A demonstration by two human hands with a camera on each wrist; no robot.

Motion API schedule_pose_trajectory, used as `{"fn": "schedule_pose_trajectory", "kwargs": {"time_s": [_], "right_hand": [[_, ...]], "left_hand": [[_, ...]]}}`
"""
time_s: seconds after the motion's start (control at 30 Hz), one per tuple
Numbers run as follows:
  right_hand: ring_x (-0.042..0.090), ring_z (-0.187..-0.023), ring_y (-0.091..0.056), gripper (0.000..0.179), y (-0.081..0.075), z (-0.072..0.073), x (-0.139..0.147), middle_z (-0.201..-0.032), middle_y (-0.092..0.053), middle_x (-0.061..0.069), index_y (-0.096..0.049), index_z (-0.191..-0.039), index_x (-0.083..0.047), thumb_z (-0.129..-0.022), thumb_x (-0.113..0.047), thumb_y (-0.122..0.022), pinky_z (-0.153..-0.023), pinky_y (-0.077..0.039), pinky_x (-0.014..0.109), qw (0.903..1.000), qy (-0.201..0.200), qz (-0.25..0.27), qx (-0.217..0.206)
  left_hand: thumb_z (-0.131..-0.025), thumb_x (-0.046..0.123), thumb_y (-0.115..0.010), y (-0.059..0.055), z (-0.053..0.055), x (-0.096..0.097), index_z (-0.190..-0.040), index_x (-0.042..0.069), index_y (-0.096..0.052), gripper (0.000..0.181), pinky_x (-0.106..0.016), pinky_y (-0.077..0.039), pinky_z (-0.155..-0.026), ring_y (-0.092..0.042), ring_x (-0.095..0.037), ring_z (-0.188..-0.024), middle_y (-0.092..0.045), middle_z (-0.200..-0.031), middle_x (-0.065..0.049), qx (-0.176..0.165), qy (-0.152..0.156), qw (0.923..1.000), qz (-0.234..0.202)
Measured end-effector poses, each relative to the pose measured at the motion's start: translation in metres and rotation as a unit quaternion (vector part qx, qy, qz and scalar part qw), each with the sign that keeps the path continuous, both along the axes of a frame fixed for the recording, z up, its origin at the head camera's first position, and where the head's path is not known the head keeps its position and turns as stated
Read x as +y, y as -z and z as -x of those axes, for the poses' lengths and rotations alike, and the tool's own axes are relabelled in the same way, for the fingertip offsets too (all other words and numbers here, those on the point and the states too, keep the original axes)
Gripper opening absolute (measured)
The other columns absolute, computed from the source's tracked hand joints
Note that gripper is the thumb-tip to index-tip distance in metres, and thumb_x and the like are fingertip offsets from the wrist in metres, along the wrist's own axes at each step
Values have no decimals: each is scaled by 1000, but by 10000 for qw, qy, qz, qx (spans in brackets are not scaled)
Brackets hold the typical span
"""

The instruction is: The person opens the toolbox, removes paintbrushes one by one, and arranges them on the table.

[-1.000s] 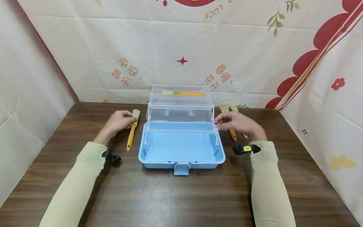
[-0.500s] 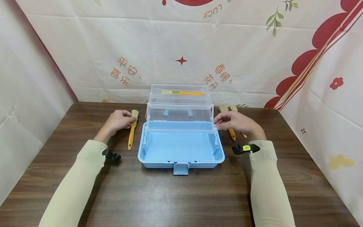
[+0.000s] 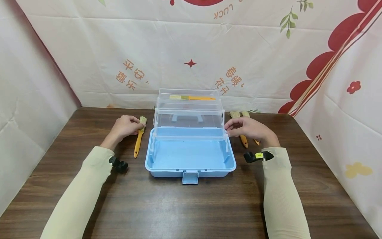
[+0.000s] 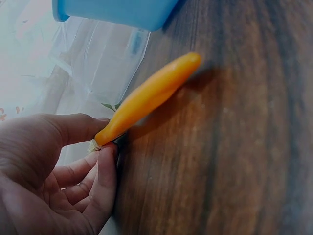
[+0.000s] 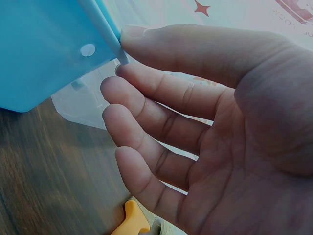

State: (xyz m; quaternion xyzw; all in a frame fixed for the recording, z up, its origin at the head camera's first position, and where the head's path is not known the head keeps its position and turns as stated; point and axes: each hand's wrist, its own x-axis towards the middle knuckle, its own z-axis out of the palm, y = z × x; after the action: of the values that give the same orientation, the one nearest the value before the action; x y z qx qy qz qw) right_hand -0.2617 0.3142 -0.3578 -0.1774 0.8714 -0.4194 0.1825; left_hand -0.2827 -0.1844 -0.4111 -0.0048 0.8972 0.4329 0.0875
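Observation:
My left hand (image 3: 126,126) pinches a paintbrush (image 3: 138,144) between thumb and fingers, near where its bristles meet the yellow-orange handle. In the left wrist view the handle (image 4: 151,93) slants over the wood, its shadow beside it. At the centre stands a light blue storage box (image 3: 191,173), its clear lid and trays (image 3: 191,114) raised toward the back. The thumb and index finger of my right hand (image 3: 247,128) pinch the box's right rim (image 5: 105,24); the other fingers curl loosely below. Another paintbrush (image 3: 200,98) lies across the upper clear part of the box.
Two more paintbrushes, a wider one (image 3: 244,142) and another (image 3: 246,114), lie right of the box, partly hidden behind my right hand. The box's latch (image 3: 190,178) hangs down in front. A printed cloth (image 3: 191,43) stands behind the brown wooden table (image 3: 191,209).
The paintbrush in my left hand has tilted very slightly. My right hand stays at the box's rim, and the box has not moved.

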Motion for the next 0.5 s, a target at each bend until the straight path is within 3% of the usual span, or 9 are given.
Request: {"fn": "schedule_pose_trajectory", "kwargs": {"time_s": [0.5], "right_hand": [[33, -108, -64, 26, -1, -1, 0, -118, -76, 12, -75, -125, -2, -103, -17, -77, -99, -53, 45, 10000, 34, -59, 24]], "left_hand": [[-106, 26, -73, -4, -1, 2, -128, -7, -67, 39, -25, -62, -79, -70, -20, -91, -66, -122, -24, -203, -162, 9996, 107]]}}
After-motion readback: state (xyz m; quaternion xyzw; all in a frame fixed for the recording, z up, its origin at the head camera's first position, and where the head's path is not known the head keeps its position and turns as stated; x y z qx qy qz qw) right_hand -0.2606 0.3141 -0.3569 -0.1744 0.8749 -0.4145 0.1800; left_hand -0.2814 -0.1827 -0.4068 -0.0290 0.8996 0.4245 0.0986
